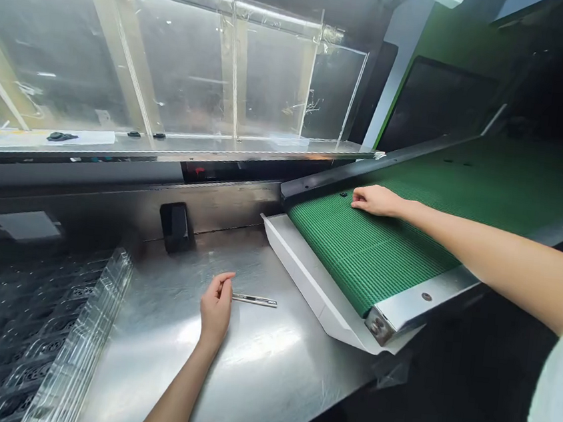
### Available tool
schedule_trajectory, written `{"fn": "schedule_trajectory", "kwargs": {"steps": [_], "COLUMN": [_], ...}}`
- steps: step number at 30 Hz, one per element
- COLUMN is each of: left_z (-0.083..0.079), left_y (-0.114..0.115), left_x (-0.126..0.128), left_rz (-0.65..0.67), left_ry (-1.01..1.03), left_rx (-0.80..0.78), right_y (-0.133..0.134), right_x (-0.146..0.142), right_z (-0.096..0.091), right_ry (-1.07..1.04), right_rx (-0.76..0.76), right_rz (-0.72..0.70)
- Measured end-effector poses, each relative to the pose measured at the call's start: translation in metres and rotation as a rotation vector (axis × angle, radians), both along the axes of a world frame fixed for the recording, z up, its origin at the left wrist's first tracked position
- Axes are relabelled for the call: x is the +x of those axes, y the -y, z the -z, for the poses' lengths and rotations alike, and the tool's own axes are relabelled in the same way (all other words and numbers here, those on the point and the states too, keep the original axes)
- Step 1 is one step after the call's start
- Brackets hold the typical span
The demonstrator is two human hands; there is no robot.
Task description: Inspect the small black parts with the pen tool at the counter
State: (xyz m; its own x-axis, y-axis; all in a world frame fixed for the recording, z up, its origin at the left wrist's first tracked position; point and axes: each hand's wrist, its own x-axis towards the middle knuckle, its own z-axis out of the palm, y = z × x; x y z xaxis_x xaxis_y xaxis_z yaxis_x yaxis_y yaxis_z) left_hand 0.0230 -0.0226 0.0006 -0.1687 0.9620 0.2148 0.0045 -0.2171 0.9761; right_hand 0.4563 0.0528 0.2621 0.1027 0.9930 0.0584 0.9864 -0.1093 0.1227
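Note:
My left hand (215, 308) is above the steel table, its fingers loosely curled and the thumb near the index finger. Anything inside those fingers is hidden. Just right of it is a thin, narrow metal tool (254, 300), like a slim cutter; whether the hand touches its near end I cannot tell. Over the green conveyor belt (357, 252), my right hand (376, 200) has its fingertips pinched together close to the belt surface. What they grip, if anything, does not show. A small black part (343, 194) lies on the belt just left of those fingertips.
Stacked clear trays (72, 337) with dark parts fill the lower left. A black phone-like object (175, 227) leans at the table's back. A white trough (313, 291) runs below the belt's end. More black pieces (62, 137) lie on the shelf before clear panels.

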Motion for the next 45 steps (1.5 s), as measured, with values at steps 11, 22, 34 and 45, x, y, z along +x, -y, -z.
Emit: {"fn": "schedule_trajectory", "kwargs": {"steps": [11, 22, 34, 45], "left_z": [0.009, -0.004, -0.022, -0.019], "left_y": [-0.007, -0.003, 0.013, 0.01], "left_x": [0.003, 0.005, 0.013, 0.011], "left_rz": [0.008, 0.037, 0.601, 0.539], "left_ry": [0.122, 0.152, 0.744, 0.559], "left_rx": [-0.077, -0.079, -0.354, -0.477], "right_y": [-0.065, -0.042, 0.059, 0.095], "right_x": [0.012, -0.033, -0.284, -0.174], "right_z": [-0.015, -0.009, 0.081, -0.001], "right_ry": [-0.336, -0.08, 0.109, 0.053], "right_rx": [-0.009, -0.034, -0.322, -0.006], "right_rz": [0.09, 0.017, -1.072, -0.902]}}
